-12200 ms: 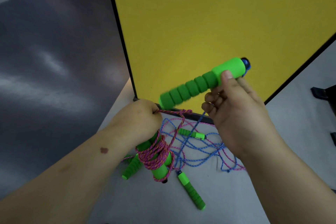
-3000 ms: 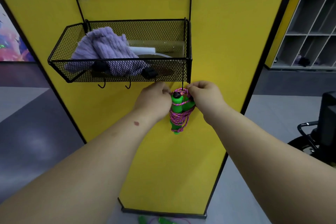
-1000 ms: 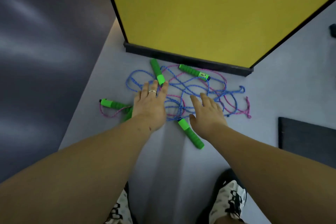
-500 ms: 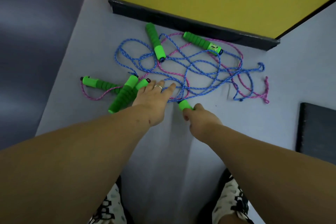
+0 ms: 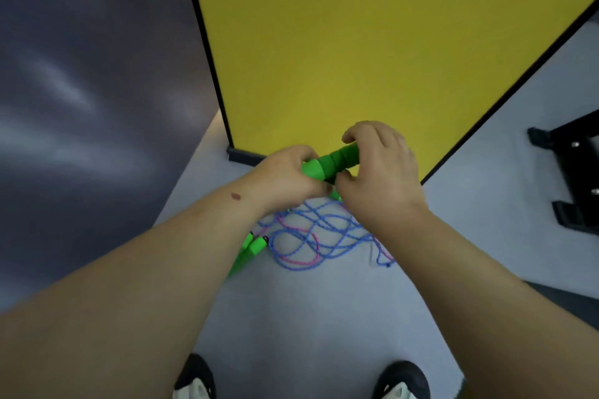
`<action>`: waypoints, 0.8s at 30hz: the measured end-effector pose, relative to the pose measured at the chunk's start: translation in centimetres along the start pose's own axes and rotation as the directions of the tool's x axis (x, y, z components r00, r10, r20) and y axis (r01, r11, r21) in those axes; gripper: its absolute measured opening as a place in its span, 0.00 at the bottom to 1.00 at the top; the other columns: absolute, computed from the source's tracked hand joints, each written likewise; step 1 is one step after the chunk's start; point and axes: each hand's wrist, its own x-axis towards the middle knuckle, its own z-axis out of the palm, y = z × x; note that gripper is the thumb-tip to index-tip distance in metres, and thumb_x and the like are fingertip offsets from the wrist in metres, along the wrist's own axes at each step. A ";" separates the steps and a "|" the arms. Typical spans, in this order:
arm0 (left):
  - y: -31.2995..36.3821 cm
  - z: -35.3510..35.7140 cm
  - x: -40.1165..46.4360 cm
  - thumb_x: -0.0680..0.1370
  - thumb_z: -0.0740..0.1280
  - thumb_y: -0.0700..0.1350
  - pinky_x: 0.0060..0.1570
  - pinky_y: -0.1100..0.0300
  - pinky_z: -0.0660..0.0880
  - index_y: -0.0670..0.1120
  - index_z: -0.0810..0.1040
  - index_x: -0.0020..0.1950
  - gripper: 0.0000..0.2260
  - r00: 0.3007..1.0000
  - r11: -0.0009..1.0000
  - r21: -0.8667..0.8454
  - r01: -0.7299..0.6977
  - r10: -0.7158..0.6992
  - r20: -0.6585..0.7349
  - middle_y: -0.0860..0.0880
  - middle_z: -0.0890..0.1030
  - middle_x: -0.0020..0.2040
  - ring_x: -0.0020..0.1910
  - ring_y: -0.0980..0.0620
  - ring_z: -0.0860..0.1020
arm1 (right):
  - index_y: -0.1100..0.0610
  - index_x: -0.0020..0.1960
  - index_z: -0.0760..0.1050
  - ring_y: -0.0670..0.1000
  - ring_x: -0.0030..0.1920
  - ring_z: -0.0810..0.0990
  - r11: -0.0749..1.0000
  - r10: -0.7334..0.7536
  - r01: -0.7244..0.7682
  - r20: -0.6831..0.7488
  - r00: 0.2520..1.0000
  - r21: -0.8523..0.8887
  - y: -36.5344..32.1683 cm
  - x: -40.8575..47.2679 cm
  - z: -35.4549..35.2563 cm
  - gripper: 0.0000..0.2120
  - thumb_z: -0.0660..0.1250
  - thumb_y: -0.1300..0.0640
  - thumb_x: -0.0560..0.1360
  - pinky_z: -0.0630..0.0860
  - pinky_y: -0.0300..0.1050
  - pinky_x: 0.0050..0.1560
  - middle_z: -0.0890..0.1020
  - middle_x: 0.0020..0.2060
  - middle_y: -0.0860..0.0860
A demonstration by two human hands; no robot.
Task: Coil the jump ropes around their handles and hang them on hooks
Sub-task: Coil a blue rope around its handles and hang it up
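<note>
Both hands hold one green foam handle [image 5: 334, 162] up in front of the yellow panel. My right hand [image 5: 381, 172] grips its far ribbed end, and my left hand [image 5: 287, 180] grips its smooth near end. Below them a tangle of blue and pink rope [image 5: 319, 235] lies on the grey floor. Two more green handles [image 5: 248, 251] lie side by side at the tangle's left edge, partly hidden by my left forearm. No hooks are in view.
A yellow panel [image 5: 356, 42] with a black frame stands straight ahead, its base just behind my hands. A black metal stand [image 5: 573, 172] sits at the right edge. Both my shoes [image 5: 400, 381] show at the bottom on the grey floor [image 5: 308, 317].
My hands have lifted from the floor with one green handle; before, the right hand was closing on it and the left lay open on the ropes. The view has tilted upward.
</note>
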 end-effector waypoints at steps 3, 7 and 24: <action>2.8 -1.1 -3.0 0.71 0.71 0.50 0.32 0.58 0.72 0.56 0.76 0.54 0.13 0.999 0.993 -0.112 0.035 -0.033 0.021 0.45 0.84 0.43 0.30 0.49 0.76 | 0.50 0.74 0.65 0.55 0.78 0.61 0.951 0.186 -0.156 -0.090 0.978 0.266 -2.4 -2.1 -2.2 0.37 0.67 0.64 0.67 0.67 0.57 0.72 0.62 0.78 0.52; 5.3 -0.6 -4.9 0.80 0.65 0.44 0.33 0.57 0.70 0.49 0.74 0.56 0.06 0.982 0.744 -0.641 0.187 -0.169 0.090 0.44 0.77 0.43 0.30 0.49 0.70 | 0.48 0.80 0.56 0.50 0.78 0.61 0.811 0.346 -0.268 -0.058 0.936 0.520 -3.8 -4.4 -3.5 0.40 0.67 0.56 0.71 0.72 0.55 0.70 0.61 0.79 0.48; 7.0 -3.3 -7.1 0.64 0.74 0.71 0.41 0.57 0.75 0.67 0.77 0.60 0.26 0.971 0.987 -0.160 -0.022 0.059 0.230 0.55 0.83 0.41 0.35 0.57 0.80 | 0.59 0.45 0.80 0.42 0.27 0.72 0.383 0.230 -0.299 0.224 0.947 0.874 -2.1 -2.1 -8.5 0.06 0.68 0.58 0.80 0.70 0.32 0.32 0.74 0.24 0.42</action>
